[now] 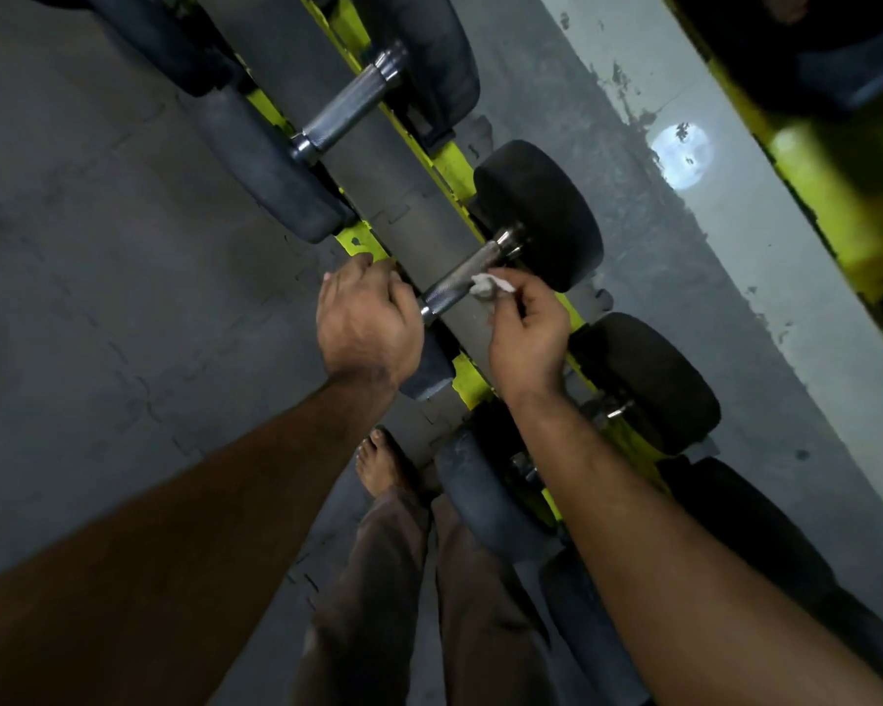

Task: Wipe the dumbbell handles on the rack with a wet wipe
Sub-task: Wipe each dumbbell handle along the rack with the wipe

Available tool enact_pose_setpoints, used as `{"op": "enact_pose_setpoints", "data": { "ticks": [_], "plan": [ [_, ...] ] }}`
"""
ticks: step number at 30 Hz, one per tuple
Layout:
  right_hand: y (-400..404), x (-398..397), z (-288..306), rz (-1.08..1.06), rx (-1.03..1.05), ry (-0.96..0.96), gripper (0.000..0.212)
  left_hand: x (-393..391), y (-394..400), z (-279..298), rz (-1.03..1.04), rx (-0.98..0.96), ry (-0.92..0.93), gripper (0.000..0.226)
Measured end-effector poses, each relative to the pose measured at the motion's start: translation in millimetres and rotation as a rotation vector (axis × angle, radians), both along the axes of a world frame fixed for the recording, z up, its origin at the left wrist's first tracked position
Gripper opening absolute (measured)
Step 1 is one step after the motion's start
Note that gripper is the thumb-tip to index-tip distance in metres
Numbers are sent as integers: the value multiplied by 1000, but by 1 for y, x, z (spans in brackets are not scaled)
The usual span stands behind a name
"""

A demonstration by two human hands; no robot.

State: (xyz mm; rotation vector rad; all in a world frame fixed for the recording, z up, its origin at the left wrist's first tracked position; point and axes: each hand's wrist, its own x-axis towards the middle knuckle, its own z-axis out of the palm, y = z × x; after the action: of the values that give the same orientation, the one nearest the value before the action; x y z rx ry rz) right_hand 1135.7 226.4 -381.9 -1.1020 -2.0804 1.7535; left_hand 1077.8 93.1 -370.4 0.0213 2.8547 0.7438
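A black dumbbell lies across the yellow rack point(467, 377) in the middle of the view, its knurled steel handle point(462, 277) running between two rubber heads. My right hand point(528, 338) pinches a crumpled white wet wipe point(488, 286) against the near side of that handle. My left hand point(368, 323) is curled over the dumbbell's near head point(429, 364), which it mostly hides. The far head point(541, 211) is fully visible.
A larger dumbbell with a steel handle point(350, 104) sits further along the rack. More dumbbells point(648, 379) lie nearer me, partly under my right forearm. Grey rubber floor tiles point(98, 247) spread left. My bare foot point(383, 466) stands beside the rack. A second yellow rail point(827, 196) runs at right.
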Motion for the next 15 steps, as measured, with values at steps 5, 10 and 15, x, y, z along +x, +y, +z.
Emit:
{"op": "enact_pose_setpoints", "data": {
  "ticks": [5,10,15],
  "plan": [
    [5,-26,9,-599,-691,-252,25,1,0,-2,-9,-12,8,43],
    [10,-52,9,-474,-890,-286,21,2,-1,-5,0,13,26,40],
    [11,-63,20,-189,-828,-404,6,2,-1,-6,11,20,52,33]
  ]
}}
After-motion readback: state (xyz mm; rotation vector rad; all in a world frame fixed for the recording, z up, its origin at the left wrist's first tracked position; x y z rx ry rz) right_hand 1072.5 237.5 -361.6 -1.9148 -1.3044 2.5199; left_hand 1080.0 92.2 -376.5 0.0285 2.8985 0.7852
